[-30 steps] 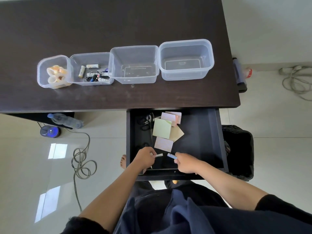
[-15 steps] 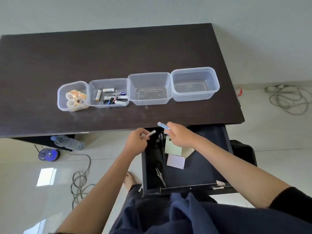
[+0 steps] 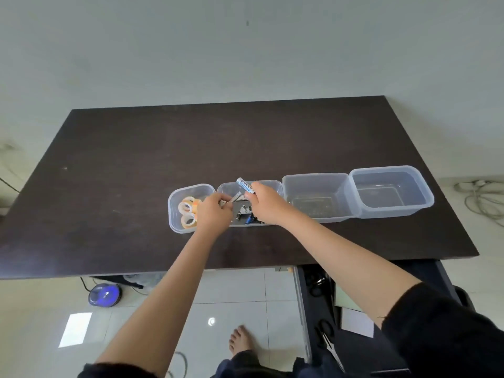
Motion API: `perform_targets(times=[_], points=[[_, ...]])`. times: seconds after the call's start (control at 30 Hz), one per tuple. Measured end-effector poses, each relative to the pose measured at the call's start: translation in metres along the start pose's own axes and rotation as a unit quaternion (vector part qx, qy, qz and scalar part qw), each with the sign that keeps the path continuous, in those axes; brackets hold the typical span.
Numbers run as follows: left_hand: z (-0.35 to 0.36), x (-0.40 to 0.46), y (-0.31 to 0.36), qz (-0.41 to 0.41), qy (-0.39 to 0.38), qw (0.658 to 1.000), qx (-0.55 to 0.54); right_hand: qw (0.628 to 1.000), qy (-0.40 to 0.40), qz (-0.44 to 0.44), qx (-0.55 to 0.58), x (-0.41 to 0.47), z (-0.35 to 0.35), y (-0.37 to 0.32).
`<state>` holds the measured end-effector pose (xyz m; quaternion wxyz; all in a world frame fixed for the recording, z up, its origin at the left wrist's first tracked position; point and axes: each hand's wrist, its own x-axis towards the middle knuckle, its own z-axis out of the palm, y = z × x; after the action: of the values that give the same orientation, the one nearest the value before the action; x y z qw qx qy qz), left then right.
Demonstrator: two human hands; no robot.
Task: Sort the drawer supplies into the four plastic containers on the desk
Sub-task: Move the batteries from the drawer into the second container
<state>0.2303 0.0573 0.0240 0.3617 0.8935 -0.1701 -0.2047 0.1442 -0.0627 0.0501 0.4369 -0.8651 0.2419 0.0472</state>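
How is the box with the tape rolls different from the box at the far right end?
The tape box holds rolls of tape; the far right box looks empty. The tape box looks smaller and the far right box bigger. The left hand is right next to the tape box; no hand is near the far right box. Both are clear plastic and stand in one row on the desk.

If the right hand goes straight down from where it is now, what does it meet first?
Most likely the loose batteries in the second container. The right hand, its grip on a blue battery, seems directly above; height is unclear.
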Motion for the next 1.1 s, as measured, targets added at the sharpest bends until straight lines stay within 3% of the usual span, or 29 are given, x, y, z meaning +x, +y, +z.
perform_targets(times=[0.17,0.37,0.57,0.93,1.1], points=[[0.003,0.025,0.004,0.013,-0.054,0.996,0.066,0.997,0.031,0.049,-0.045,0.034,0.015,0.007],[0.015,0.036,0.011,0.029,-0.098,0.992,0.068,0.994,0.041,0.085,-0.063,0.039,0.021,0.020],[0.022,0.028,0.006,0.051,-0.142,0.988,0.042,0.995,0.053,0.060,-0.051,0.031,0.010,0.025],[0.044,-0.034,0.013,0.139,-0.006,0.990,-0.031,0.997,0.068,-0.039,-0.026,-0.020,-0.035,0.041],[0.102,-0.102,0.022,0.202,0.019,0.979,-0.031,0.999,-0.009,-0.047,-0.025,-0.077,-0.063,0.074]])
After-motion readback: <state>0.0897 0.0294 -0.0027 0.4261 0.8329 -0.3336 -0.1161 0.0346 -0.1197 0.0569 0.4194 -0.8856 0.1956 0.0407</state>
